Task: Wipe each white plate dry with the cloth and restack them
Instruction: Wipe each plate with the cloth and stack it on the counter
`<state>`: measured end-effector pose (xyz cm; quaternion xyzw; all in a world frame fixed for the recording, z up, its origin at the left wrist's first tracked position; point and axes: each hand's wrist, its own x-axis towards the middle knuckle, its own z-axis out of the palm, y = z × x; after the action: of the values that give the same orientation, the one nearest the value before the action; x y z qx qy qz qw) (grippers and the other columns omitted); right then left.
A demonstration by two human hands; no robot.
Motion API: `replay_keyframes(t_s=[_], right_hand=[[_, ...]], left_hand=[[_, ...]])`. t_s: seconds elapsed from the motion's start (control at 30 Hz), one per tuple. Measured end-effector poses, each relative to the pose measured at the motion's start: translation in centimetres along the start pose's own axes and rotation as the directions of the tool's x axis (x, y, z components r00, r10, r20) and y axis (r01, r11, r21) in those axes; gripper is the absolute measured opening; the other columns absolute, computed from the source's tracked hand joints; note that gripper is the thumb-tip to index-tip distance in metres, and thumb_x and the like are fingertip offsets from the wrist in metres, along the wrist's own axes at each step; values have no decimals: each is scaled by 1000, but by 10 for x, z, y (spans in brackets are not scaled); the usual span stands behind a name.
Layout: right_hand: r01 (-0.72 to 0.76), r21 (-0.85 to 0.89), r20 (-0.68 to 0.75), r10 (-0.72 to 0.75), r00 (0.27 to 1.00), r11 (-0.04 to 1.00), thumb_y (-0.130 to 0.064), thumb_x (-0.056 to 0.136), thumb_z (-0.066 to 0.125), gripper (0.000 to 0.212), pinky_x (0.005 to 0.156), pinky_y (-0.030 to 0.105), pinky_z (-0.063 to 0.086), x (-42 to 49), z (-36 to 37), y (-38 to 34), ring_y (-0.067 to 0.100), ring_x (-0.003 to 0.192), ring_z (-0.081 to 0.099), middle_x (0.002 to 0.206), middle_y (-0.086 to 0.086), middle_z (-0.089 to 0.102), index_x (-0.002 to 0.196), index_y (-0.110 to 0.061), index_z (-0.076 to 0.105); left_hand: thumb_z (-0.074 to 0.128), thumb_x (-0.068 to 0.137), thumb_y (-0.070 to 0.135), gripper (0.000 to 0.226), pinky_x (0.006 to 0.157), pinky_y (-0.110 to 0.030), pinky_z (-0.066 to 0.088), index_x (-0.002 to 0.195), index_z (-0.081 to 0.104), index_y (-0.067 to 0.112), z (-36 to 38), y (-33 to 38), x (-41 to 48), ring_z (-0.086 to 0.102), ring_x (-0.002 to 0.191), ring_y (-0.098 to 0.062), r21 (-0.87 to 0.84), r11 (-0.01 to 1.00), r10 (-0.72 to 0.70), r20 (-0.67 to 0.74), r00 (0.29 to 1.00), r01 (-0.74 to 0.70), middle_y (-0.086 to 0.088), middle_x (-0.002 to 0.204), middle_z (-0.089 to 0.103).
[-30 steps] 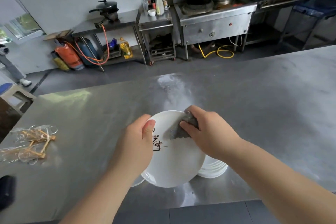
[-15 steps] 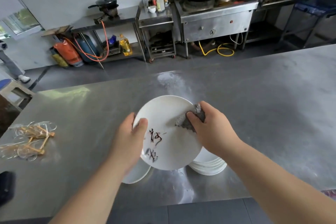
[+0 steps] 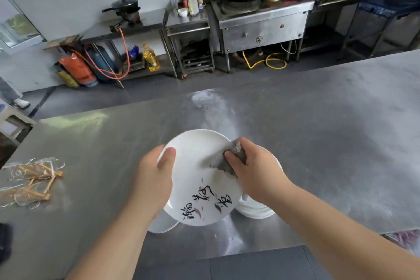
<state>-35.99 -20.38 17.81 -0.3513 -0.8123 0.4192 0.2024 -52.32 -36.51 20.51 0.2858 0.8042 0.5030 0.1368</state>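
Item one: my left hand [image 3: 154, 179] grips the white plate [image 3: 200, 166] by its left rim, thumb on its face, held above the counter [image 3: 318, 143]. Item two: my right hand [image 3: 256, 173] pinches the grey cloth [image 3: 223, 161] against the plate's upper right. Stacked plates [image 3: 254, 210] sit beneath.

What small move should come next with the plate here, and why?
Probably sweep the cloth down across the plate toward the lettering: the right hand presses it near the upper right rim, while the left hand grips the opposite edge, steadying the plate.
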Motion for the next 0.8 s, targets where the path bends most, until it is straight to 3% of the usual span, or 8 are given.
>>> replay_keyframes(t_s=[0.1, 0.17, 0.27, 0.37, 0.47, 0.57, 0.67, 0.8], right_hand=[[145, -124, 117, -131, 984, 982, -41, 101, 60, 21, 59, 24, 41, 2, -4, -5, 14, 66, 54, 73, -2, 62, 94, -22, 56], [330, -194, 213, -289, 933, 924, -41, 99, 61, 16, 64, 36, 48, 8, -8, -22, 20, 74, 56, 81, -5, 66, 100, -25, 57], [425, -181, 188, -393, 900, 887, -37, 99, 63, 15, 66, 37, 45, 16, -10, -37, 18, 75, 55, 84, -6, 67, 101, -22, 60], [246, -106, 43, -243, 969, 963, -39, 101, 60, 19, 65, 37, 45, 19, -12, -25, 21, 74, 57, 79, -2, 67, 100, -20, 60], [-44, 73, -24, 46, 999, 996, -40, 101, 60, 21, 62, 30, 48, 13, -4, -3, 17, 69, 59, 75, 0, 66, 90, -21, 58], [-139, 59, -3, 140, 990, 988, -38, 101, 60, 22, 54, 23, 43, 12, -1, 6, 16, 66, 58, 74, -1, 65, 85, -25, 57], [61, -35, 72, -59, 996, 997, -38, 100, 63, 14, 64, 28, 45, 23, -24, -3, 13, 75, 58, 78, -8, 64, 89, -31, 59], [378, -196, 308, -309, 900, 905, -39, 98, 65, 15, 69, 37, 49, 33, -29, -35, 16, 76, 57, 82, -4, 67, 102, -25, 63]], left_hand=[[46, 103, 44, 33, 77, -38, 49, 98, 70, 21, 1, 1, 1, 61, 79, -17, 156, 982, 69, 210, 975, -103, 2, 85, 70], [46, 100, 42, 29, 67, -37, 45, 86, 62, 24, 10, 7, 1, 51, 65, -15, 203, 955, 126, 379, 917, -215, -4, 74, 61], [47, 98, 43, 29, 61, -37, 40, 83, 60, 21, 14, 12, 4, 45, 61, -10, 148, 956, 188, 348, 918, -252, -9, 74, 59], [45, 99, 47, 34, 61, -36, 40, 84, 62, 22, 9, 2, 6, 46, 62, -10, 140, 970, 172, 187, 967, -200, -4, 71, 58], [42, 94, 55, 40, 65, -38, 39, 85, 55, 18, 18, -7, -5, 44, 65, -14, 44, 999, 2, -65, 998, 1, -6, 72, 53], [49, 89, 58, 36, 78, -44, 52, 96, 66, 27, 26, -16, -17, 64, 81, -21, -120, 972, -202, -6, 979, 200, -5, 88, 71], [65, 84, 52, 26, 88, -48, 59, 101, 77, 36, 14, -10, -9, 77, 101, -29, -246, 876, -313, 363, 877, 415, -1, 105, 81], [57, 105, 42, 20, 80, -28, 60, 104, 77, 43, 14, 12, 4, 76, 98, -15, -68, 992, -69, 419, 905, 107, 6, 103, 81]])
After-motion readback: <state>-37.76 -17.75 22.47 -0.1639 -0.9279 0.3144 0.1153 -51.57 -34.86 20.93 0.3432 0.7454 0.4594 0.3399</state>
